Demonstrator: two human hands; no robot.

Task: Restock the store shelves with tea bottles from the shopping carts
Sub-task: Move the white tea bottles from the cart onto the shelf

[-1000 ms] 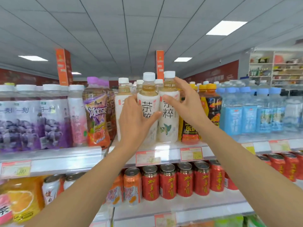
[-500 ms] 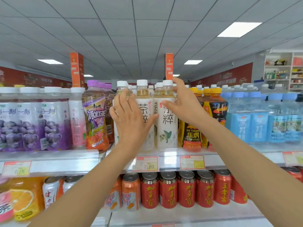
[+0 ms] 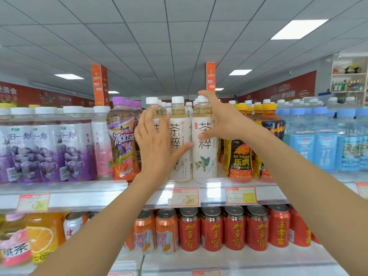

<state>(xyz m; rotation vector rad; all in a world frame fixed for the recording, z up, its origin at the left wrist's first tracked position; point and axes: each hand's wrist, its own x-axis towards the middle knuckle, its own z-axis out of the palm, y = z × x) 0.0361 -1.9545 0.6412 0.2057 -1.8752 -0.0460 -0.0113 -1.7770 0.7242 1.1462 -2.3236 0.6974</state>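
Three white-labelled tea bottles with white caps stand in a row at the front of the upper shelf (image 3: pixel 83 193). My right hand (image 3: pixel 225 120) curls round the right tea bottle (image 3: pixel 205 156), thumb on its label and fingers over its neck. My left hand (image 3: pixel 157 144) lies flat with straight fingers against the left tea bottle (image 3: pixel 152 102). Its thumb touches the middle tea bottle (image 3: pixel 179 124). More bottles of the same tea stand behind them.
Purple grape drinks (image 3: pixel 39 148) and an iced red tea bottle (image 3: pixel 123 144) stand to the left. Black-and-yellow Hi-Tiger bottles (image 3: pixel 241 156) and blue water bottles (image 3: pixel 326 144) fill the right. Red and orange cans (image 3: pixel 211 230) line the lower shelf. Price tags (image 3: pixel 184 197) hang on the shelf edge.
The two front tea bottles went from tilted in my hands to upright on the shelf. My left hand slid left and flattened. The view drew closer.
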